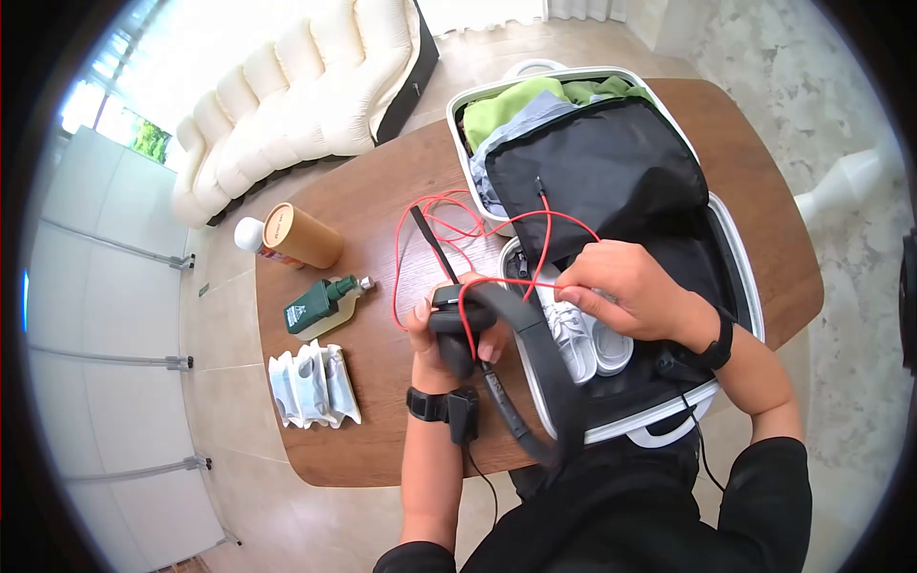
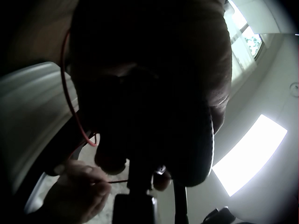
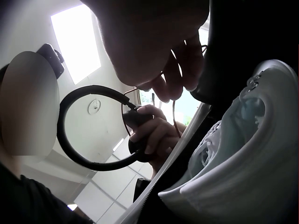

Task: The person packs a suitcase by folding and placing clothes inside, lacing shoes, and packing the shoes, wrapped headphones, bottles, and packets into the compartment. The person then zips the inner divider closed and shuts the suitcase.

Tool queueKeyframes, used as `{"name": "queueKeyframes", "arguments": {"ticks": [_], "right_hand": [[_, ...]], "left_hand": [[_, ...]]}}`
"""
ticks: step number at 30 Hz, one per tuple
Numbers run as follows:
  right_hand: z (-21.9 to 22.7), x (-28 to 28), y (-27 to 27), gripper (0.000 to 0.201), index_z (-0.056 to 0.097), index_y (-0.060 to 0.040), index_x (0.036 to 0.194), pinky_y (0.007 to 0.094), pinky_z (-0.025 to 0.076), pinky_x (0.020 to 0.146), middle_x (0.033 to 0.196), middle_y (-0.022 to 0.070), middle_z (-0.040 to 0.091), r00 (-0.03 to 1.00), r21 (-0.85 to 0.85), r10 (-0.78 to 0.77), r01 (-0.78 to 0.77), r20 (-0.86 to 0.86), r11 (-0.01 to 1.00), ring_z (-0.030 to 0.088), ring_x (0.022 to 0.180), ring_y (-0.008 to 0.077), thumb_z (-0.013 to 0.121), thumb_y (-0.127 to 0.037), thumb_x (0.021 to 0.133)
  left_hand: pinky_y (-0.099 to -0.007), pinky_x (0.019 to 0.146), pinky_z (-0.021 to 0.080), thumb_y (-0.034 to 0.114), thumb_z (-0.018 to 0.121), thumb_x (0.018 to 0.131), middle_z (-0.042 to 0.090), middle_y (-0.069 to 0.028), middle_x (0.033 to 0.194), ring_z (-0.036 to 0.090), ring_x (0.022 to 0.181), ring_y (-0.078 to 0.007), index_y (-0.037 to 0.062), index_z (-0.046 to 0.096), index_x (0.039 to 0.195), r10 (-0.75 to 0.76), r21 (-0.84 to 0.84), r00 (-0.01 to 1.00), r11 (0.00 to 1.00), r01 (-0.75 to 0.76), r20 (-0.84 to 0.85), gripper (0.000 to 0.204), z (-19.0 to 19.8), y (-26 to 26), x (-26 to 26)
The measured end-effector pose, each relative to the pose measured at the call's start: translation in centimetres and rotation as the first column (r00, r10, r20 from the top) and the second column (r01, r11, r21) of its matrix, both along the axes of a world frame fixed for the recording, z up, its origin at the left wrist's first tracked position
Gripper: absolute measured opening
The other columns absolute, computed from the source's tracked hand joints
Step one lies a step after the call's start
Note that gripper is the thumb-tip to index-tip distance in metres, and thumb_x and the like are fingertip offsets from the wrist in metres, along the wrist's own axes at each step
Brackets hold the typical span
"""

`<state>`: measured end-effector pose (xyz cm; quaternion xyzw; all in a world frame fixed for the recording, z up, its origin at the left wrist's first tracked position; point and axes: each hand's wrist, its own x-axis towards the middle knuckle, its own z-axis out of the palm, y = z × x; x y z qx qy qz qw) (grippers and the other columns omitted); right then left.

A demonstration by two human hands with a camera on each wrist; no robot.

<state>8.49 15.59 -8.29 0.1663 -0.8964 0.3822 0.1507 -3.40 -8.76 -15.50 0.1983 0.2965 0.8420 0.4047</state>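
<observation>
My left hand (image 1: pixel 435 349) grips a black headset (image 1: pixel 523 315) by its ear cups, and the headband arcs to the right. A slim microphone boom (image 1: pixel 436 244) sticks up from it. Above the suitcase edge, my right hand (image 1: pixel 626 286) pinches a thin red cable (image 1: pixel 516 282) that wraps over the headset and loops across the table. One cable end carries a black plug (image 1: pixel 540 186) hanging over the suitcase flap. In the right wrist view, the headband (image 3: pixel 62 126) shows as a wide ring. Dark shadow hides most of the headset in the left wrist view.
An open white suitcase (image 1: pixel 755 286) holds white sneakers (image 1: pixel 573 339), a black mesh flap (image 1: pixel 602 162) and green clothing (image 1: pixel 511 110). On the wooden table (image 1: pixel 382 430) stand a cardboard tube (image 1: pixel 310 237) and a white-capped bottle (image 1: pixel 250 235); a green bottle (image 1: pixel 320 304) and tissue packs (image 1: pixel 313 385) lie nearer.
</observation>
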Motion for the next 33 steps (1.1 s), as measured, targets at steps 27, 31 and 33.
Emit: {"name": "queueKeyframes", "arguments": {"ticks": [27, 31, 33], "right_hand": [[-0.1, 0.2, -0.4, 0.017, 0.065, -0.008, 0.092, 0.0384, 0.05, 0.075, 0.079, 0.0052, 0.064, 1.0, 0.159, 0.016, -0.02, 0.026, 0.987, 0.064, 0.077, 0.0266, 0.077, -0.013, 0.081], [-0.3, 0.0, -0.2, 0.018, 0.064, -0.0075, 0.091, 0.0381, 0.05, 0.077, 0.081, 0.0063, 0.062, 0.998, 0.164, -0.018, 0.028, -0.059, 0.986, 0.064, 0.081, 0.027, 0.076, -0.013, 0.08], [-0.6, -0.1, -0.4, 0.018, 0.063, -0.0072, 0.091, 0.038, 0.05, 0.078, 0.082, 0.0069, 0.062, 0.996, 0.16, -0.024, 0.038, -0.087, 0.986, 0.064, 0.081, 0.0274, 0.076, -0.012, 0.08]], "left_hand": [[-0.0287, 0.057, 0.043, 0.059, 0.058, 0.099, 0.059, -0.0012, 0.079, 0.052, 0.069, -0.0211, 0.0101, 0.062, 0.124, 0.279, 0.255, 0.889, 0.888, -0.383, 0.362, 0.055, -1.0, 1.0, -3.0], [-0.0281, 0.057, 0.041, 0.054, 0.063, 0.097, 0.061, -0.0014, 0.081, 0.05, 0.068, -0.02, 0.0134, 0.065, 0.12, 0.305, 0.258, 0.873, 0.872, -0.417, 0.38, 0.047, -0.5, 0.8, -3.2], [-0.0284, 0.057, 0.041, 0.053, 0.063, 0.097, 0.062, -0.0015, 0.083, 0.049, 0.068, -0.0197, 0.0134, 0.065, 0.12, 0.307, 0.249, 0.872, 0.874, -0.417, 0.38, 0.046, -0.6, 0.6, -3.3]]}}
